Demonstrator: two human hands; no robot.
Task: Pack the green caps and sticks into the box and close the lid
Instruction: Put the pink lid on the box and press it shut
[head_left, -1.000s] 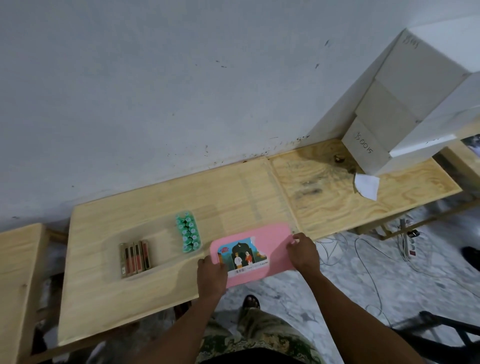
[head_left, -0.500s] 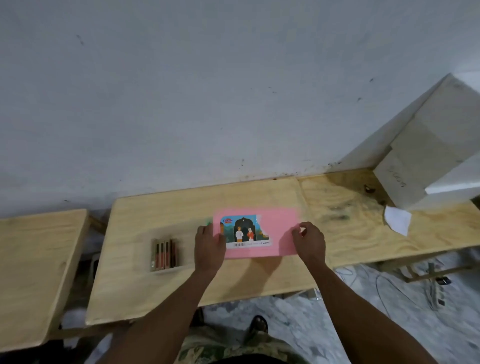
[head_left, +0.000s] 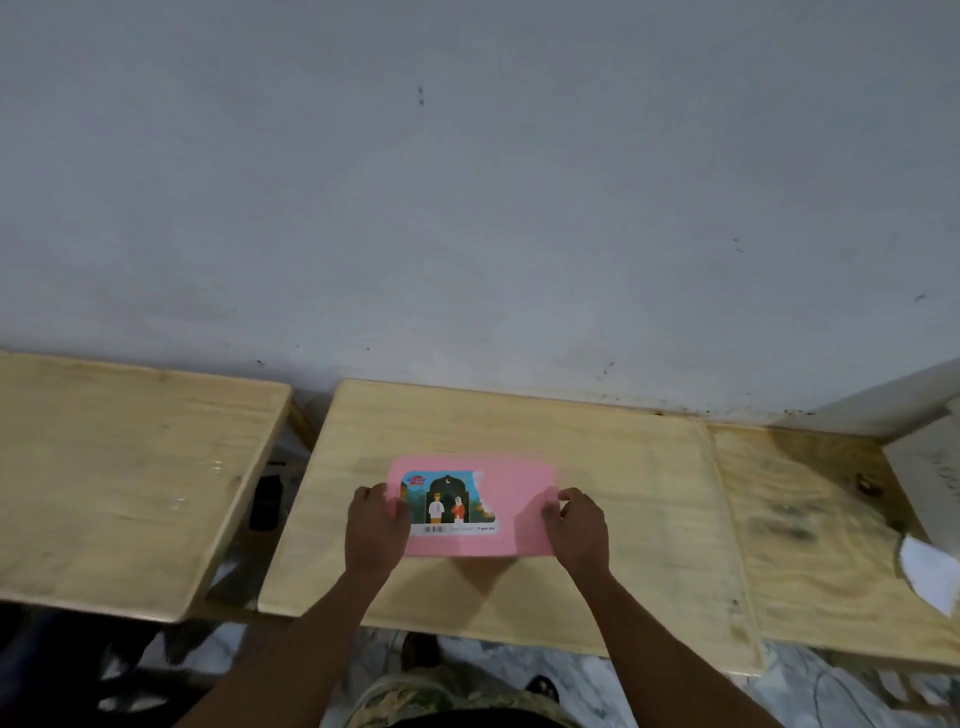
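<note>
A pink lid (head_left: 511, 519) with rounded corners is held flat, long side running left to right, over the middle of a pale wooden surface (head_left: 623, 467). Its edges are slightly blurred. A picture sticker (head_left: 449, 501) covers its left half, showing two small figures under a dark arch, with a white strip along the bottom. The left hand (head_left: 375, 525) grips the lid's left end, fingers curled over the edge beside the sticker. The right hand (head_left: 576, 530) pinches the right end near the front corner, thumb on top and fingers bent round the rim. The two hands are well apart, one at each short end, and both forearms reach in from the bottom of the view. A soft shadow lies on the wood just in front of the lid's near edge. Whatever is under the lid is hidden, so I cannot tell whether it rests on anything. A second wooden table (head_left: 130, 467) stands to the left, apart from the first by a gap in which a dark object (head_left: 265, 501) shows, too dim to name. To the right a stained board (head_left: 810, 519) adjoins the surface, and a piece of white paper (head_left: 930, 571) lies at its far right edge. A plain grey wall (head_left: 467, 182) with a few small marks fills the upper half. Below the surface's front edge are a marbled floor (head_left: 519, 665) and camouflage-patterned trousers (head_left: 441, 696).
</note>
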